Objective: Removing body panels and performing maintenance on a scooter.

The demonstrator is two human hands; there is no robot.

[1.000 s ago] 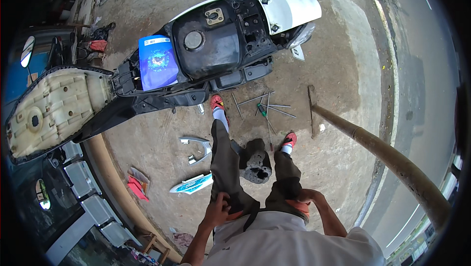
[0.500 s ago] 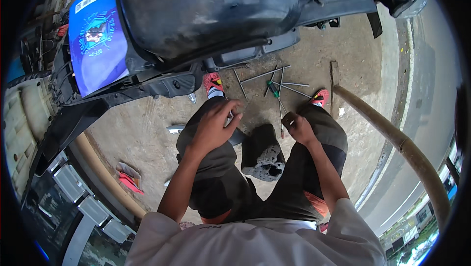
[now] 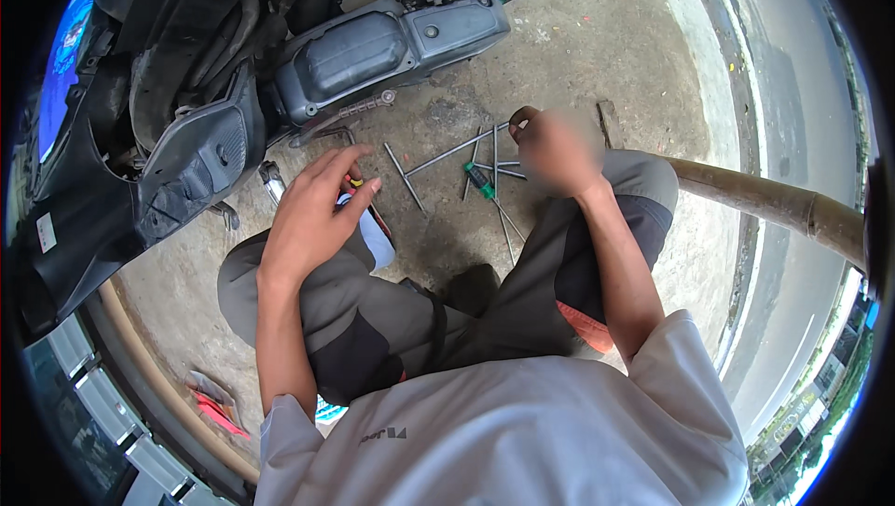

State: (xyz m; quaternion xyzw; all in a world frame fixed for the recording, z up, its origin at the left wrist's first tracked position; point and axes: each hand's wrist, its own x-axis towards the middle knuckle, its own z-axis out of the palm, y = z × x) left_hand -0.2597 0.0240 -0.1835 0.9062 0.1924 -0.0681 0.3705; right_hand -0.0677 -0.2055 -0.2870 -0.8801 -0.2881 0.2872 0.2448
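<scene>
Currently, the left hand (image 3: 315,212) is open, nearside of the engine casing (image 3: 359,54). T-handle wrenches (image 3: 456,149) lie below the casing's lower edge; the right hand (image 3: 559,153) adjoins them—grip indeterminable. Concrete (image 3: 606,40) extends from the casing rightward—to the road (image 3: 802,152).

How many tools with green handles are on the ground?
1. The green-handled tool lies among the metal rods, between the left hand and the right hand. The right hand and legs cover some ground, so another could be hidden.
</scene>
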